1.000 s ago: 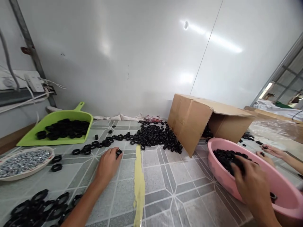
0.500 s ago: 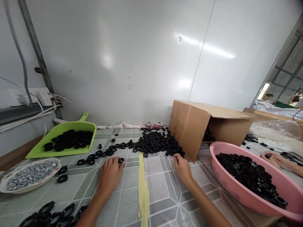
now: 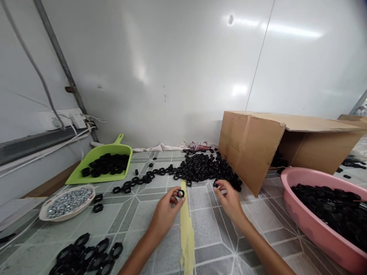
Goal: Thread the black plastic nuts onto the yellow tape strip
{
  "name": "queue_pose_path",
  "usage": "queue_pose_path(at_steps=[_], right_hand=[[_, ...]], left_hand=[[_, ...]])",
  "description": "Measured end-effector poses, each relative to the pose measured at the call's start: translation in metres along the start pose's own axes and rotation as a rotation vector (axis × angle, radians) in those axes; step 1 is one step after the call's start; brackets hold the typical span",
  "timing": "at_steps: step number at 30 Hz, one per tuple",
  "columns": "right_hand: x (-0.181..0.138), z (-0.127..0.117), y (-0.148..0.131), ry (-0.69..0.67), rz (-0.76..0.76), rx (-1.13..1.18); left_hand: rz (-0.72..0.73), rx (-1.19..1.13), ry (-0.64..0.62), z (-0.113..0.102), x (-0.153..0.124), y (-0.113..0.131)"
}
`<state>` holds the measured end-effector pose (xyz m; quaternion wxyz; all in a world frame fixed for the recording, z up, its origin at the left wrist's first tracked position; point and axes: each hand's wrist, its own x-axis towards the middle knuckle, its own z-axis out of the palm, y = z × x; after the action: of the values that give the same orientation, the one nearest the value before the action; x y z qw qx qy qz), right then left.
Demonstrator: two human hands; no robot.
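Note:
Between the thumb and fingers of my left hand (image 3: 169, 206) is a black ring (image 3: 180, 193), held up over the yellow tape strip (image 3: 187, 233). My right hand (image 3: 229, 198) pinches a small black piece (image 3: 215, 184) at the front edge of a heap of small black rings (image 3: 200, 167). From that heap a line of black rings (image 3: 140, 181) trails off to the left. Bigger black rings (image 3: 86, 256) lie in a loose cluster at the near left. Two more rings (image 3: 98, 207) rest beside a dish of small shiny metal parts (image 3: 69, 201).
A green dustpan (image 3: 100, 178) holding black rings stands at the back left. To the right are a cardboard box (image 3: 246, 149) on its side and a pink basin (image 3: 298, 208) full of black parts. The wall (image 3: 177, 76) closes off the back.
My left hand has moved right and lifted with the ring in it. My right hand now shows a small black piece at its fingertips. The view has shifted right-to-left, and the co-worker's hands are out of view.

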<state>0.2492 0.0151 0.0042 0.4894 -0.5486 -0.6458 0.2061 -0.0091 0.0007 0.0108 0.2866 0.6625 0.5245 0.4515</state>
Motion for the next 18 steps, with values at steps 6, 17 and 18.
queue_pose_path(at_steps=[6, 17, 18], right_hand=[[-0.027, 0.031, -0.042, -0.247, 0.092, 0.439], [-0.024, 0.041, -0.024, -0.380, 0.225, 0.624], [-0.024, 0.041, -0.023, -0.391, 0.230, 0.627]], left_hand=[[0.001, -0.061, -0.191, 0.030, -0.024, 0.022], [-0.028, -0.111, -0.181, 0.030, -0.023, 0.012], [-0.030, -0.115, -0.177, 0.030, -0.023, 0.012]])
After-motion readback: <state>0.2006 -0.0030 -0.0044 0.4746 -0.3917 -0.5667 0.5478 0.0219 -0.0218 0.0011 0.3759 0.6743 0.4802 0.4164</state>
